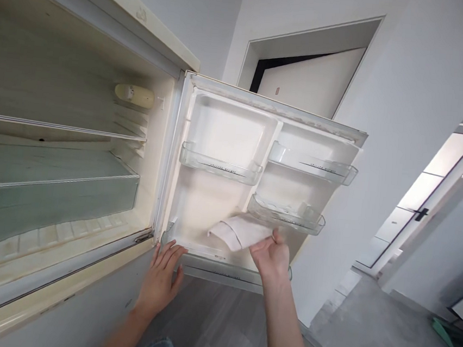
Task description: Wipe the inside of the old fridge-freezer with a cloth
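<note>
My right hand (pixel 270 256) pinches a white cloth (pixel 242 232) before the refrigerator door (pixel 206 206); my fingers hide its gripped edge, and motion blurs it. My left hand (pixel 160 281), fingers slightly spread, covers the bottom bin's (pixel 222 273) left end. The refrigerator cabinet (pixel 147 201) is cut off leftward.

A white wall (pixel 400 80) holds a recessed doorway (pixel 310 37), where a pale door (pixel 314 80) bears a small reddish mark (pixel 277 91). Farther right, another door (pixel 422 198) has bright panes and a black handle (pixel 421 214). Grey wood-look planks (pixel 220 325) lie below; a smoother grey floor (pixel 381 319) spreads rightward, with a green object (pixel 444 333) near the picture's edge, too dim to identify.
</note>
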`<state>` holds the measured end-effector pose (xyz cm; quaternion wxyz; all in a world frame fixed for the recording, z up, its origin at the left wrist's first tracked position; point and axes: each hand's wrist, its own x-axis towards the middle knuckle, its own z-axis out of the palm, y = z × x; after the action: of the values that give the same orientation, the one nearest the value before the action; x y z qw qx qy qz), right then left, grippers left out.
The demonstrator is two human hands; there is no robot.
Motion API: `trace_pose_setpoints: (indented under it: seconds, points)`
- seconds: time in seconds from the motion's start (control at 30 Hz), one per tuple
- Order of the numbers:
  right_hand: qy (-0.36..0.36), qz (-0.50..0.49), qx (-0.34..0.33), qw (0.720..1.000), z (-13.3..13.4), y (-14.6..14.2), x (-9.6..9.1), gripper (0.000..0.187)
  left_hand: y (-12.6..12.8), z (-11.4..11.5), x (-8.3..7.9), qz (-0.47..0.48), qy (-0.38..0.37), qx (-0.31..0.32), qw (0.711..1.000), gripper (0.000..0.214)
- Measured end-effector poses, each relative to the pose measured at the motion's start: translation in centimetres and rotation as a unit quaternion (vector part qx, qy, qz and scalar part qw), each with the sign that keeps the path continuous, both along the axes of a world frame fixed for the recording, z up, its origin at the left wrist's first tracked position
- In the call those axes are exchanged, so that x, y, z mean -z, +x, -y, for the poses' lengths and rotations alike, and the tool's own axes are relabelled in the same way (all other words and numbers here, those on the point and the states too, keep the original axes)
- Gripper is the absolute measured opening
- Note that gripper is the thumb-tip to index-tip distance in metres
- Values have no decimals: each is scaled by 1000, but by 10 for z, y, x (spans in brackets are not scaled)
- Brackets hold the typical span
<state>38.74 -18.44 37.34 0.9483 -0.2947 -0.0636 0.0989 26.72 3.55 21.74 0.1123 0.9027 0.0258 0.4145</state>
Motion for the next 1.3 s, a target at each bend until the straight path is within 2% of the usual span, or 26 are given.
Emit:
trace_pose_setpoints:
  seconds: [0.1,0.17,0.4,0.5,0.7,0.97,1.07,1.17,1.23,1.3]
  points:
    - [64,68,-31,995,-1,-6,-18,37,-2,-1,-1,-4,2,4,1000,40]
    - [72,71,-31,994,6,-7,-22,44,-3,-2,-1,-9,-2,7,1000,40]
    - [62,75,93,991,74,4,-18,61,-2,-2,2,6,-6,7,1000,41]
    - [37,84,118,989,80,6,-17,65,-2,-1,2,16,-11,5,1000,40]
    - [-31,97,166,981,39,-2,-13,63,-3,0,1,12,-14,8,1000,40]
    - [-46,95,85,991,-22,-8,-8,50,-4,1,-1,0,-20,9,1000,40]
    - [-76,127,123,981,-40,-15,4,48,-5,2,-2,3,-16,9,1000,40]
    - [-142,165,252,943,-57,-29,36,50,-6,2,-3,5,-14,7,1000,40]
    - [-206,202,321,902,-69,-36,61,50,-6,1,-3,9,-15,7,1000,40]
    - [-281,284,353,846,-80,-33,79,44,-7,1,-4,11,-18,9,1000,40]
